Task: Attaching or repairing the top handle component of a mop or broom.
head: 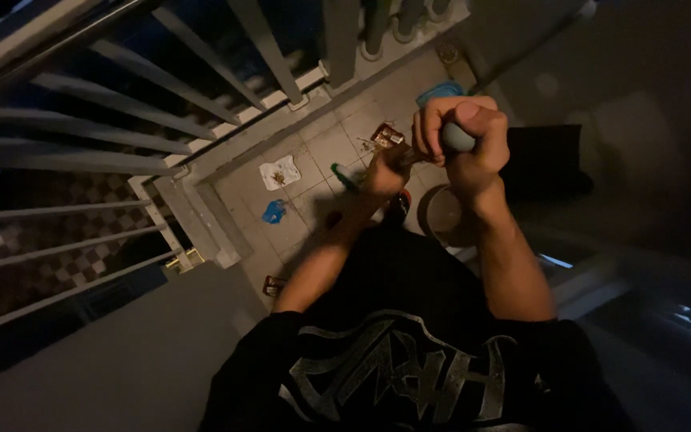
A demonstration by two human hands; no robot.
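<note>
Right hand [465,136] clenched on grey handle top [456,138], left hand [385,172] gripping lower — litter-strewn tiled floor [313,152]

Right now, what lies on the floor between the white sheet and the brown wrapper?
In the head view, only bare floor tiles lie between the white sheet and the brown wrapper; the green thing sits below that stretch.

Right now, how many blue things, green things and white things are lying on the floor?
Blue: 2, a scrap and a lid-like piece
Green: 1, a stick-shaped thing
White: 1, a dirty paper
Total: 4
</note>
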